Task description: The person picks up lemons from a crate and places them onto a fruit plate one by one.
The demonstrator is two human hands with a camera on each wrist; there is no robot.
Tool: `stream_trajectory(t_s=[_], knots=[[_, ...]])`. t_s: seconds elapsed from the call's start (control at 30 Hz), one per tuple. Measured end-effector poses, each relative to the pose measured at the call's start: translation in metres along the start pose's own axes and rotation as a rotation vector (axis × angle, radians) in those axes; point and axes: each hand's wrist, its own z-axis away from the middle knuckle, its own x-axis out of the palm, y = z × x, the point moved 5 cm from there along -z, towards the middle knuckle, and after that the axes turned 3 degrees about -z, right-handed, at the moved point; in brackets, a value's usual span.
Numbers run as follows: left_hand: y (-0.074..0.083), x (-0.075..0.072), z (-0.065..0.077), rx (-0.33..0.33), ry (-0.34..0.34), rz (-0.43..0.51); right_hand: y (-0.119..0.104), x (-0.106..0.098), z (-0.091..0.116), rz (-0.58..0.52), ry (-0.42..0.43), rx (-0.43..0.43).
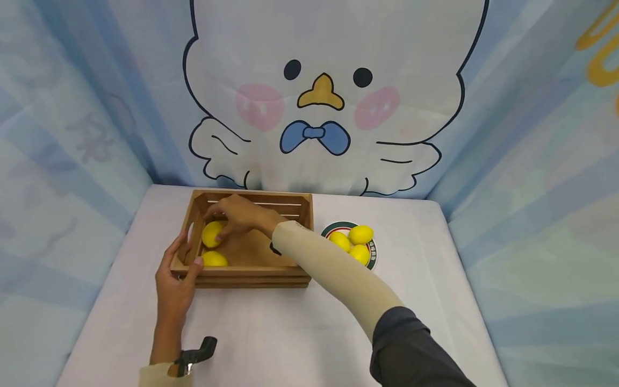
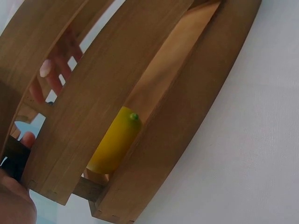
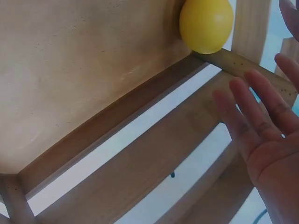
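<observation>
A brown slatted wooden crate (image 1: 253,277) stands at the back left of the table. Inside its left end are two yellow lemons: a rear one (image 1: 211,234) and a front one (image 1: 215,259). My right hand (image 1: 239,215) reaches into the crate over the rear lemon, its thumb beside the fruit. Seen from the right wrist, the fingers of this hand (image 3: 268,135) are loosely extended, apart from the lemon (image 3: 207,23). My left hand (image 1: 176,279) grips the crate's front left corner, thumb at the front rail. Between slats, the left wrist view shows a lemon (image 2: 114,142) with a green tip.
Right of the crate, a round plate (image 1: 371,258) with a dark green patterned rim holds three lemons (image 1: 360,235). My right forearm crosses in front of it. A white cloth (image 1: 271,333) covers the table, and printed curtains (image 1: 532,215) hang behind and at both sides.
</observation>
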Motion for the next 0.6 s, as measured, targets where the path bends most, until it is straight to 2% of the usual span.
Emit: stream_trajectory(t_s=[0.17, 0.33, 0.47, 0.6], knots=[[0.007, 0.000, 0.001, 0.002, -0.002, -0.007, 0.003, 0.006, -0.003, -0.013, -0.025, 0.004], [0.009, -0.001, 0.002, 0.002, -0.005, 0.011, 0.003, 0.014, -0.007, 0.029, -0.036, -0.013], [0.005, -0.001, 0.000, 0.010, -0.010, 0.025, 0.005, 0.020, -0.011, 0.036, -0.044, -0.013], [-0.005, -0.001, -0.005, 0.017, -0.013, 0.023, 0.006, 0.024, -0.014, 0.055, -0.054, -0.026]])
